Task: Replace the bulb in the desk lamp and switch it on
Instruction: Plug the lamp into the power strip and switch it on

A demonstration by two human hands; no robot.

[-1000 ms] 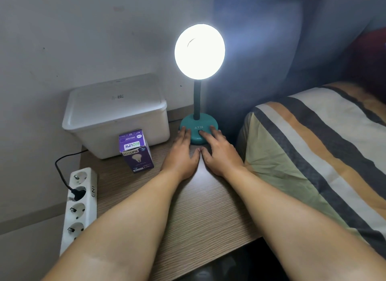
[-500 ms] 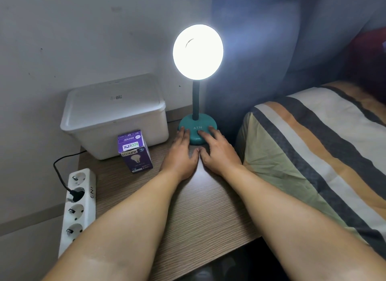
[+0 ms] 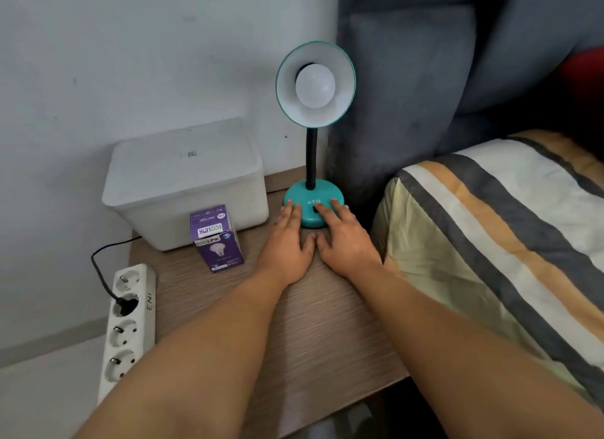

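Observation:
A teal desk lamp [image 3: 313, 199] stands at the back of the wooden bedside table [image 3: 313, 324], its shade facing me. A white bulb [image 3: 315, 85] sits in the shade and is dark. My left hand [image 3: 287, 242] lies flat on the table with its fingertips on the left side of the lamp's base. My right hand [image 3: 343, 239] lies beside it, a finger on the black switch at the front of the base. Neither hand holds anything. A purple bulb box [image 3: 216, 239] stands to the left of my left hand.
A white lidded plastic box [image 3: 186, 183] sits at the back left against the wall. A white power strip [image 3: 127, 324] with one black plug hangs off the table's left edge. A striped bed cover [image 3: 490, 242] and grey headboard [image 3: 441, 79] border the right side.
The lamp was lit brightly in both earlier frames; now its bulb is dark. Both hands have stayed at the lamp's base.

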